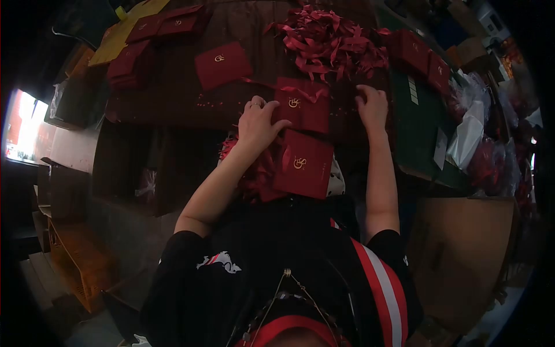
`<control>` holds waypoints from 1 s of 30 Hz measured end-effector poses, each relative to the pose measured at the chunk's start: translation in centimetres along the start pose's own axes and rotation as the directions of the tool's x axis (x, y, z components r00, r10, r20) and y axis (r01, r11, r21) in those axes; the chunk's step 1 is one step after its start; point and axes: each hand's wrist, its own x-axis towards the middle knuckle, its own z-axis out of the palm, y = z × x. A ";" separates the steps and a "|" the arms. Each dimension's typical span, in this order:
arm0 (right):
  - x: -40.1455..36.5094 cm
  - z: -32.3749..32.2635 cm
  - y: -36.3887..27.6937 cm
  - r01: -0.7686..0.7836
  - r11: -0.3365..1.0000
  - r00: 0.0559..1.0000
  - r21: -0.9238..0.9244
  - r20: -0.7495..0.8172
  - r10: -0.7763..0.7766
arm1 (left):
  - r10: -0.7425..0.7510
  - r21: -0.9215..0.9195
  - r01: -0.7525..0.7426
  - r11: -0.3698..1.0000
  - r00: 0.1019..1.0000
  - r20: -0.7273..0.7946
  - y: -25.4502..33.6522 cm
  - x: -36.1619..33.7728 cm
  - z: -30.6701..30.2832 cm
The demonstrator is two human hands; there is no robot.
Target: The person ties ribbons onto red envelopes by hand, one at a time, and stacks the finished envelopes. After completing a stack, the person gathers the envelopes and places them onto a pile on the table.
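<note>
A red folder-like card or flat box [315,110] with a gold emblem lies on the dark table edge in front of me. A red ribbon [295,88] runs loosely across its top part. My left hand [257,122] is at its left edge, thumb over the border and fingers apart, gripping nothing that I can see. To the right of it, my right hand [373,107] hovers apart from the card, fingers loosely bent and thumb spread, with nothing visible between them. Another red card with an emblem [303,165] rests nearer my body, on a lap-level pile.
A heap of red ribbons [332,43] covers the table's far middle. One more red card [222,63] lies left of it. Stacks of red cards stand at the far left [132,65] and right [411,51]. Below, a cardboard box [462,254] and an orange crate [81,260] flank me.
</note>
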 end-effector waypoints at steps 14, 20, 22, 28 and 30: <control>2.6 3.0 -6.0 -0.275 0.960 0.954 0.059 0.144 0.265 | -0.002 0.022 0.002 1.000 1.000 -0.006 0.2 -0.1 -0.1; 2.0 0.9 -6.6 -0.297 -0.169 0.848 0.940 0.341 0.405 | 0.002 0.014 -0.001 1.000 0.999 -0.053 0.1 -0.4 0.8; 2.0 0.3 -7.0 -0.288 -0.293 0.845 0.912 0.386 0.371 | -0.014 0.009 0.015 1.000 0.998 -0.062 0.3 -0.3 0.9; 1.6 0.0 -9.6 -0.167 -0.288 0.914 0.943 0.258 0.312 | -0.070 0.040 0.074 0.996 0.994 -0.084 0.4 -0.3 0.9; 1.2 0.3 -9.9 -0.168 -0.040 0.947 0.985 0.172 0.271 | -0.077 0.034 0.081 0.996 0.993 -0.087 0.6 -0.4 0.8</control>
